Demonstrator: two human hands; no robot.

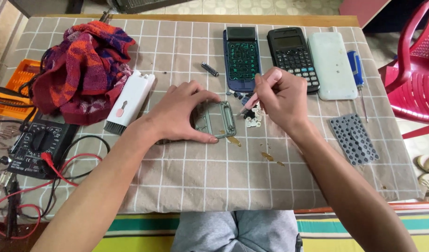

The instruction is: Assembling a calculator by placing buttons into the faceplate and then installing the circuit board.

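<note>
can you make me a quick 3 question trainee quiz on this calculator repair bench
1. True or false: the left hand steadies a grey calculator shell.
2. What does the right hand hold? A) pink tool B) blue screwdriver C) cleaning brush
3. Which side of the cloth-covered table has the multimeter?

Key: 1 true; 2 A; 3 the person's left.
</note>
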